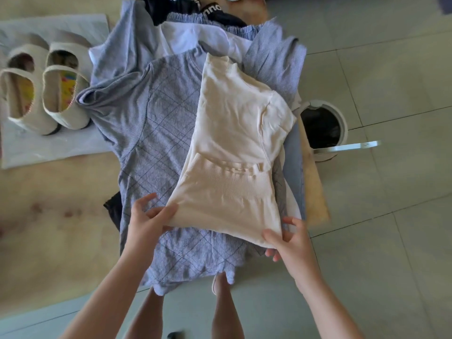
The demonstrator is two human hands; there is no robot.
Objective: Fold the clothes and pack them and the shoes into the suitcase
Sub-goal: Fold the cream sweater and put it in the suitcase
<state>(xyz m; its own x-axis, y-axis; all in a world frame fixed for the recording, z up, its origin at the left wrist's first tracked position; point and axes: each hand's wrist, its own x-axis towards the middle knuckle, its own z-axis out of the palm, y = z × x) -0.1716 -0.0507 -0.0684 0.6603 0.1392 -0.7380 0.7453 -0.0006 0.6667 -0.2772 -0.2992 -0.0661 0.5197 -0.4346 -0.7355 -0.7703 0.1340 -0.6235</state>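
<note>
The cream knit top [232, 152] lies on the clothes pile, its hem lifted by both hands. The left hand [146, 220] pinches the hem's left corner between thumb and fingers; the right hand [291, 237] grips the hem's right corner, thumb on top and fingers curled underneath. Directly beneath the cream top is one blue checked T-shirt [156, 133], spread flat. Behind the cream top I count one white garment [195, 37], one blue striped piece with a gathered waistband [274, 59], and one dark garment with white lettering on its band [186, 6]. Another dark scrap [113, 211] pokes out left of the cream top, near the left hand.

Far left of the cream top stands one pair of cream slip-on shoes [46, 91], two shoes side by side with colourful insoles, on a white sheet [49, 145]. Everything rests on a pale wooden board [49, 216]. Right of the cream top, on pale grey floor tiles [391, 216], sits one round white bin [322, 126] with a dark liner. The person's bare legs [220, 309] show below the cream top.
</note>
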